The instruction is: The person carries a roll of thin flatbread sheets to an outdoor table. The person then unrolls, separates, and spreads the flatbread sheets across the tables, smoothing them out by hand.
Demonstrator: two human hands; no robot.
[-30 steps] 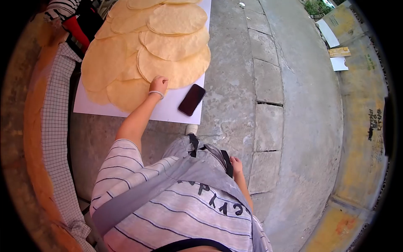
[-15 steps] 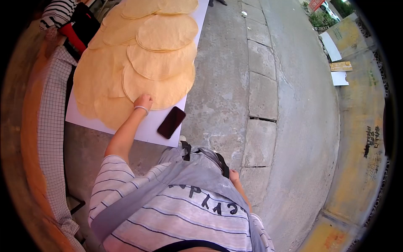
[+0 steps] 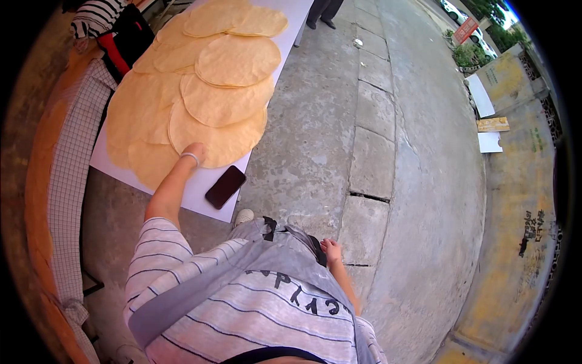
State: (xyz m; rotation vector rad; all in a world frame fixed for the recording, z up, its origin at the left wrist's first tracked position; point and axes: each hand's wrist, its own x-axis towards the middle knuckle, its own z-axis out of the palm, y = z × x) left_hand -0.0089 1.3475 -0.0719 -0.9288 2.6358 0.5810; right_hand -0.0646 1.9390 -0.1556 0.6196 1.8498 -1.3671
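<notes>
Overlapping stacks of thin, round, pale-yellow flatbreads (image 3: 236, 60) cover most of a white-topped table (image 3: 209, 212). My left hand (image 3: 195, 151), with a white band on the wrist, rests at the near edge of the closest flatbread (image 3: 218, 136). Its fingers are curled closed, and whether they pinch anything is hidden. A dark smartphone (image 3: 225, 187) lies on the table corner, right of that hand. My right hand (image 3: 331, 250) hangs beside my apron (image 3: 254, 249), fingers loosely apart and holding nothing.
Left of the table runs a ledge with a checked cloth (image 3: 66, 182). A person in a striped sleeve (image 3: 100, 17) is at the upper left, near a black-and-red bag (image 3: 126, 45). Another person's legs (image 3: 324, 11) stand at the far end. A stained wall (image 3: 515, 194) borders the pavement (image 3: 424, 170).
The view has tilted up and shifted, showing more of the far street and the other person's legs. My left hand stays at the flatbread's near edge. My right hand's fingers now show more.
</notes>
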